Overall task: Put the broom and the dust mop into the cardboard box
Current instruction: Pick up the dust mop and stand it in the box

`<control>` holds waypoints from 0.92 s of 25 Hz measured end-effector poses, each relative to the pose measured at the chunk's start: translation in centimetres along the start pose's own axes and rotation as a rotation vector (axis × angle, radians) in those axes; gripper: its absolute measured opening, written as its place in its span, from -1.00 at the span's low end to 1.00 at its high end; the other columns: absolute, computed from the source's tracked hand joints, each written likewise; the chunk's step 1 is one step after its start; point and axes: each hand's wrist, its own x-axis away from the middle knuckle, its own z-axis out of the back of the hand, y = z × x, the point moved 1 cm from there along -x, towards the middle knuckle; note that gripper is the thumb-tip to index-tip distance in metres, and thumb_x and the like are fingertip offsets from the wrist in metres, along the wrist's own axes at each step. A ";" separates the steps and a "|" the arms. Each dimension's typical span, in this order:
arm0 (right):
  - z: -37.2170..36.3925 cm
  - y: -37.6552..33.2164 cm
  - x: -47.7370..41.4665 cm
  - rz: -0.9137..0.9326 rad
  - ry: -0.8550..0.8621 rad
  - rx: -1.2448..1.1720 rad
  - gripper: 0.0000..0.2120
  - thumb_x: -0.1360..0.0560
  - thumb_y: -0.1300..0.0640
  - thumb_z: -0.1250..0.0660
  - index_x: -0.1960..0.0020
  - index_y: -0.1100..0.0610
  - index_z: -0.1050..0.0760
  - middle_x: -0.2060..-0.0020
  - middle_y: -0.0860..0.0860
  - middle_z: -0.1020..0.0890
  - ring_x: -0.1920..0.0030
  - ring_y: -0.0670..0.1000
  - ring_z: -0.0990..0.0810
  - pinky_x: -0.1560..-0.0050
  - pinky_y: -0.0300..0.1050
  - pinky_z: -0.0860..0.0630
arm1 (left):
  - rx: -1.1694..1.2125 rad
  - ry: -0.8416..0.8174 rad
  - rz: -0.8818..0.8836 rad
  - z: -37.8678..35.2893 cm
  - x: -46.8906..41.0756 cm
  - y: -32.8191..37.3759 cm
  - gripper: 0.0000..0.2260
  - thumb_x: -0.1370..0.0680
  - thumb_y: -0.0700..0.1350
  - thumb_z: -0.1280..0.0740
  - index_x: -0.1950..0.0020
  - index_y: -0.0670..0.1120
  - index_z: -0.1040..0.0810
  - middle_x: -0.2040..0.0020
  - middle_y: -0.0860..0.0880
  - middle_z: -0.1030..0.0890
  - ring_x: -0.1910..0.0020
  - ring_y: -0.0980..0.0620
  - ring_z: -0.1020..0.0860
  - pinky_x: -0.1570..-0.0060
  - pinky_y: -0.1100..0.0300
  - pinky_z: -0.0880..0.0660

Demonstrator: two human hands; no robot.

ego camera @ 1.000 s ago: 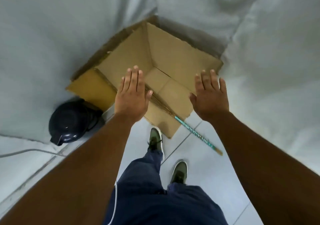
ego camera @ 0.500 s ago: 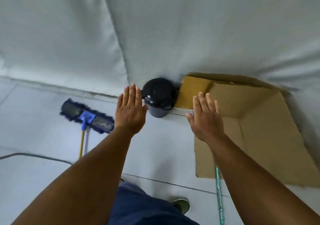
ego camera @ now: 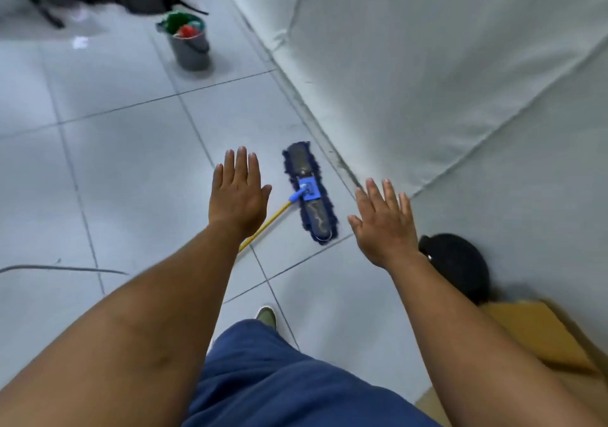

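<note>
Down at the bottom I've got blue trousers (ego camera: 279,380) and one shoe (ego camera: 266,316) on the tiled floor (ego camera: 115,163), with a corner of the cardboard box (ego camera: 539,334) poking in at the lower right next to a black pot-looking thing (ego camera: 460,265). Both hands are out flat, fingers spread, holding nothing: left hand (ego camera: 238,196) sits over the yellow handle, right hand (ego camera: 385,226) just right of the dust mop (ego camera: 311,193), which lies flat on the floor along the white sheet (ego camera: 444,64). Further back there's a grey bucket (ego camera: 190,48) with green and red stuff in it; no broom in view.

The person wears dark blue trousers (ego camera: 279,380) and an olive-green shoe (ego camera: 267,316) with a pale sole; both forearms are bare, without sleeves.
</note>
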 end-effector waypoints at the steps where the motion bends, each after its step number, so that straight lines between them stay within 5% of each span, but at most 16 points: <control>1: 0.1 -2.2 -2.2 0.067 -0.008 0.024 -0.46 -0.60 -0.09 -0.04 -0.52 0.09 -0.09 -0.55 0.08 -0.07 -0.54 0.16 0.08 -0.48 0.20 0.07 | 0.012 0.007 0.057 0.3 -0.6 -2.4 -0.42 -0.64 0.09 0.08 -0.56 -0.17 0.17 -0.59 -0.16 0.16 -0.55 -0.15 0.22 -0.52 -0.05 0.18; 6: -0.8 -8.3 -8.8 0.218 -0.039 0.057 -0.46 -0.60 -0.10 -0.04 -0.51 0.09 -0.11 -0.55 0.09 -0.09 -0.54 0.16 0.06 -0.48 0.21 0.06 | 0.066 -0.064 0.206 -0.8 -1.2 -8.8 -0.42 -0.65 0.09 0.07 -0.56 -0.16 0.17 -0.59 -0.16 0.15 -0.55 -0.16 0.22 -0.51 -0.05 0.16; 16: -7.7 -9.5 -20.7 0.391 -0.206 0.069 -0.45 -0.61 -0.10 -0.02 -0.53 0.10 -0.05 -0.56 0.08 -0.05 -0.54 0.14 0.10 -0.49 0.18 0.09 | 0.061 -0.166 0.313 -6.7 -5.0 -10.8 -0.43 -0.65 0.08 0.05 -0.56 -0.15 0.15 -0.59 -0.17 0.12 -0.56 -0.17 0.17 -0.51 -0.06 0.13; 23: -20.5 -8.7 -28.5 0.597 -0.416 0.145 -0.41 -0.61 -0.09 -0.03 -0.53 0.15 0.01 -0.56 0.10 -0.03 -0.54 0.15 0.08 -0.50 0.18 0.07 | 0.167 -0.273 0.516 -18.7 -10.3 -9.8 -0.42 -0.64 0.08 0.00 -0.56 -0.16 0.09 -0.59 -0.21 0.04 -0.56 -0.21 0.10 -0.50 -0.10 0.09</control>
